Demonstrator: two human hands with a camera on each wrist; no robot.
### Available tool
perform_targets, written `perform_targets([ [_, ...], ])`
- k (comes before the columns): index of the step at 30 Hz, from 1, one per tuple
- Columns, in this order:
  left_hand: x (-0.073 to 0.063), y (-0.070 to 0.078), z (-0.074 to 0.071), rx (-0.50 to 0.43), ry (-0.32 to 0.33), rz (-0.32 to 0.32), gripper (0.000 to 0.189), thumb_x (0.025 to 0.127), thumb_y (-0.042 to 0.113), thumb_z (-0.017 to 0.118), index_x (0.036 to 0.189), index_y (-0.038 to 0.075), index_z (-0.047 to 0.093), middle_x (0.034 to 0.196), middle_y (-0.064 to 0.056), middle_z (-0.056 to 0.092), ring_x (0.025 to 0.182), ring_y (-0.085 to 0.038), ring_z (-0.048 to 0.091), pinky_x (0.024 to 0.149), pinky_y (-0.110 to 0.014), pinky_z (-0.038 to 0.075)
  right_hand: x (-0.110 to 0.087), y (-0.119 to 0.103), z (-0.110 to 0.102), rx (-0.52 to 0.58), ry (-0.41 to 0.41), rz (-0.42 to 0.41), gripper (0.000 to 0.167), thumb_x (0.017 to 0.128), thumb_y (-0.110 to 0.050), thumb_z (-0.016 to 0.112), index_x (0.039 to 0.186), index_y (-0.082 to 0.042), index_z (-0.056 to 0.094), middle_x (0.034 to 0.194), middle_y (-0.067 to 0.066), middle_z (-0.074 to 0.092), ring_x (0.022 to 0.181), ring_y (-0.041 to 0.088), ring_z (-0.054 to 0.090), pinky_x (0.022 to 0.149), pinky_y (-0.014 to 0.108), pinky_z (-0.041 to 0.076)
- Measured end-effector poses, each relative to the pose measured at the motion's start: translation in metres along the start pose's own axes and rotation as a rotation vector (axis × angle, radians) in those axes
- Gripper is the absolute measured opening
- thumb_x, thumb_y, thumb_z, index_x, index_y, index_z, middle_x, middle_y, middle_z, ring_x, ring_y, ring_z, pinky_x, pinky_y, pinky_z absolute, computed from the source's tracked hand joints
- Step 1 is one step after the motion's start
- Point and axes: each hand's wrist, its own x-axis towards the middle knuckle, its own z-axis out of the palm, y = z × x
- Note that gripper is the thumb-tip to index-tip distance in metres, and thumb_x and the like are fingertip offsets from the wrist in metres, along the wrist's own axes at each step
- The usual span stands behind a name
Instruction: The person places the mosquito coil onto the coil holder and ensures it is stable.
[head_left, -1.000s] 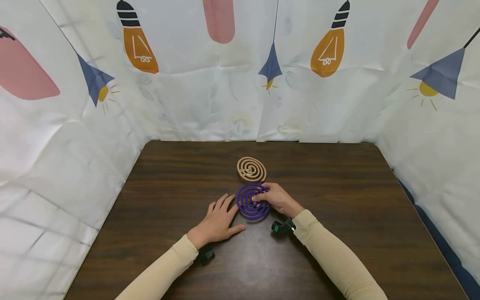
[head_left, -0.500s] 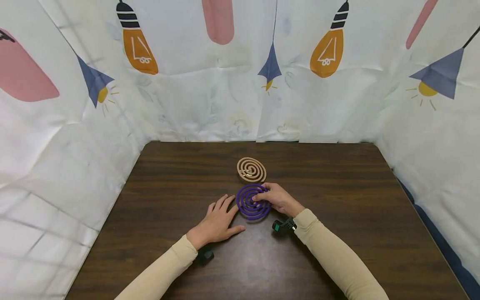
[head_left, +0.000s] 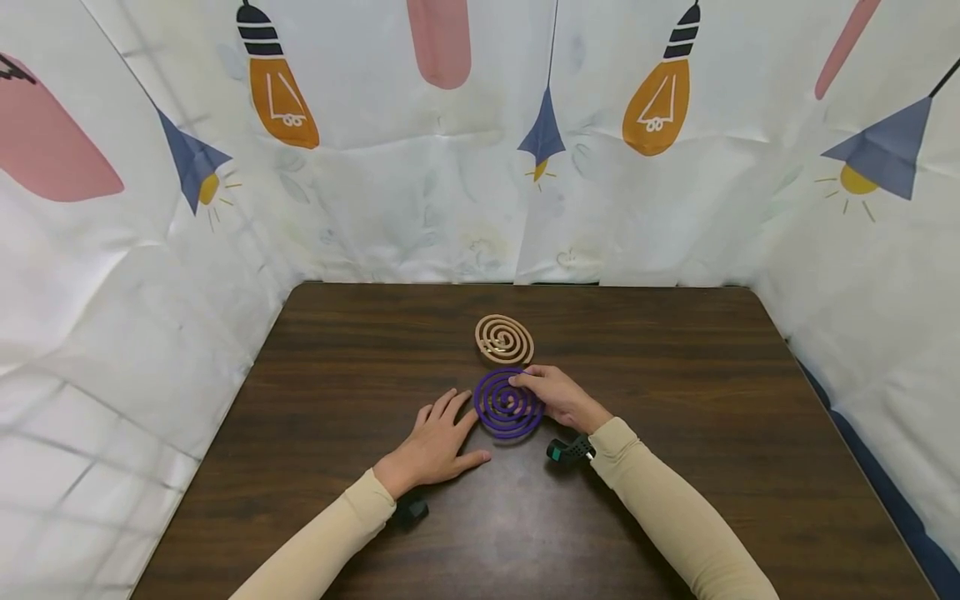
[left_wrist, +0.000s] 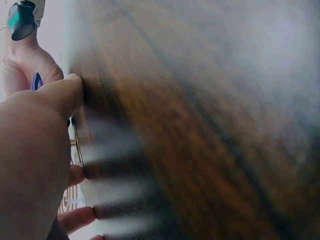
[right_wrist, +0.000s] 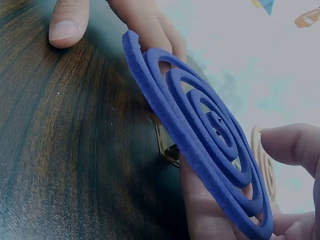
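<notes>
A purple spiral mosquito coil [head_left: 506, 400] lies in the middle of the table, raised a little above its surface. My right hand [head_left: 561, 398] holds the coil's right side, with fingers beneath it and the thumb above. In the right wrist view, the thumb [right_wrist: 292, 145] appears off the coil's face. Part of a gold metal stand [right_wrist: 160, 145] shows under the coil; the rest is hidden. My left hand [head_left: 435, 446] rests on the table with fingers spread, its index fingertip beside the coil's left edge. Whether that finger touches the stand I cannot tell.
Just behind the purple coil is a tan spiral coil [head_left: 504, 339], also raised off the dark wooden table [head_left: 360, 358]. White patterned cloth [head_left: 450, 208] hangs around the table's back and sides. A black wrist camera [head_left: 566, 451] sits under the right wrist.
My right thumb has slid from near the purple coil's centre back toward its upper right edge. The left hand and the tan coil have stayed in place.
</notes>
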Motion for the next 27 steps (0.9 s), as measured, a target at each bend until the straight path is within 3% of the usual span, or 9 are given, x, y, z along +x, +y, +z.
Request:
perform_targets([
  [7, 0.0, -0.001, 0.003, -0.011, -0.004, 0.009, 0.074, 0.1, 0.064, 0.055, 0.156, 0.017, 0.047, 0.167, -0.02, 0.032, 0.156, -0.046, 0.027, 0.115, -0.067, 0.035, -0.003, 0.001, -0.005, -0.012, 0.01, 0.009, 0.022, 0.1, -0.029, 0.067, 0.107, -0.009, 0.067, 0.084, -0.003, 0.064, 0.065, 0.007, 0.059, 0.059, 0.023, 0.052],
  [17, -0.001, -0.001, 0.002, -0.022, -0.014, -0.007, 0.074, 0.1, 0.063, 0.057, 0.156, 0.016, 0.047, 0.168, -0.02, 0.031, 0.157, -0.046, 0.024, 0.115, -0.068, 0.033, -0.008, 0.002, -0.009, 0.079, -0.034, 0.011, 0.026, 0.103, -0.025, 0.064, 0.115, -0.002, 0.064, 0.088, 0.002, 0.069, 0.073, 0.011, 0.07, 0.068, 0.026, 0.061],
  [27, -0.002, 0.0, 0.001, -0.014, -0.02, -0.013, 0.074, 0.1, 0.062, 0.057, 0.157, 0.016, 0.046, 0.168, -0.019, 0.031, 0.157, -0.045, 0.024, 0.116, -0.067, 0.033, -0.011, 0.002, -0.01, 0.058, -0.04, 0.014, 0.025, 0.102, -0.026, 0.065, 0.115, -0.003, 0.065, 0.089, 0.002, 0.07, 0.075, 0.011, 0.071, 0.069, 0.026, 0.062],
])
